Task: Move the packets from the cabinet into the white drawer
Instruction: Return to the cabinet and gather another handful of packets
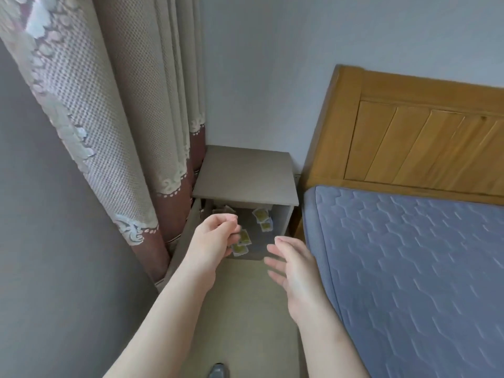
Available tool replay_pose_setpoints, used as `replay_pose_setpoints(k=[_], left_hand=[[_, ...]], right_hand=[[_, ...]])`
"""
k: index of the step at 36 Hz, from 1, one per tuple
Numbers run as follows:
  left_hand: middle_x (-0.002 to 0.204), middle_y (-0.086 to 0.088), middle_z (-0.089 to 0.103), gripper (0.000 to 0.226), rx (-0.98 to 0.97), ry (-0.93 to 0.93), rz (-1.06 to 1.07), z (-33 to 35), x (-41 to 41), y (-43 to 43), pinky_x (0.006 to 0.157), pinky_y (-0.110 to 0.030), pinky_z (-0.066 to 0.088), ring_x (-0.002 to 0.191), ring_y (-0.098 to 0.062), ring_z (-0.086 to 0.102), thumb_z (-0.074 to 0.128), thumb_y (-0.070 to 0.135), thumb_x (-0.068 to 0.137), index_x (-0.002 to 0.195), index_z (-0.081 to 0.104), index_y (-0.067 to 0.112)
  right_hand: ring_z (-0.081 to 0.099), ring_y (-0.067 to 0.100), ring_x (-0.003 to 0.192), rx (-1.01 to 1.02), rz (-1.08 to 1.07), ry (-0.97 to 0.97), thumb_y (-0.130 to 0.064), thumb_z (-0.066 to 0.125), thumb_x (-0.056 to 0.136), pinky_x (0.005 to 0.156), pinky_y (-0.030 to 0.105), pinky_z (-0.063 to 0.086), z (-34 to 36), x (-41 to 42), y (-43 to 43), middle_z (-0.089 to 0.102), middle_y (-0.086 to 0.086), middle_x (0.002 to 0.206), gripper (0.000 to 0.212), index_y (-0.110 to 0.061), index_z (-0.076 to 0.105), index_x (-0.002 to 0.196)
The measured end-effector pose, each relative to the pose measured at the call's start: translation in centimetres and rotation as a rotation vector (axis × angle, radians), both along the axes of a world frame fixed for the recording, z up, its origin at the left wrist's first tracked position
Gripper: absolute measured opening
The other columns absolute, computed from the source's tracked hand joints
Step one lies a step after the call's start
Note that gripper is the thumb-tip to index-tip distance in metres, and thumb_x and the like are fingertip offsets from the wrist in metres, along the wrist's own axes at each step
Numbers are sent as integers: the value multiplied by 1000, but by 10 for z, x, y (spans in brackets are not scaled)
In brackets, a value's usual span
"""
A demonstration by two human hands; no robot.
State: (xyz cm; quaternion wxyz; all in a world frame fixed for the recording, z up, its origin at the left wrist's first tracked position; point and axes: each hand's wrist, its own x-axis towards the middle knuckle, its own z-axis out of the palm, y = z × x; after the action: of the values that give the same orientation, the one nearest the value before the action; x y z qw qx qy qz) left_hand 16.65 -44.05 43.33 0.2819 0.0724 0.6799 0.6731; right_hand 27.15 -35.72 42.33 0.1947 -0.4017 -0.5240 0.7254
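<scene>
Yellow packets (261, 218) lie scattered inside the open cabinet (245, 173), centre frame, below its grey top. Left hand (215, 236) is curled at the opening, fingers closed on a packet (243, 237). Right hand (289, 266) is just right of it, fingers spread, empty. Bed (409, 255) right, curtain (95, 118) upper left.

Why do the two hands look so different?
The left hand is curled, fingers pinching yellow packets; the right hand is open, fingers spread, holding nothing. The left reaches into the cabinet; the right waits just outside. Both are bare.
</scene>
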Motion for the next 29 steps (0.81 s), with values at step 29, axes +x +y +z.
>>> replay_pose_setpoints(k=[29], left_hand=[[86, -6, 63, 15, -599, -67, -69, -381, -265, 271, 77, -29, 41, 88, -22, 58, 49, 18, 96, 86, 59, 22]], right_hand=[[56, 21, 86, -42, 298, -482, -12, 53, 89, 66, 27, 39, -371, -272, 305, 57, 1, 89, 11, -23, 53, 86]])
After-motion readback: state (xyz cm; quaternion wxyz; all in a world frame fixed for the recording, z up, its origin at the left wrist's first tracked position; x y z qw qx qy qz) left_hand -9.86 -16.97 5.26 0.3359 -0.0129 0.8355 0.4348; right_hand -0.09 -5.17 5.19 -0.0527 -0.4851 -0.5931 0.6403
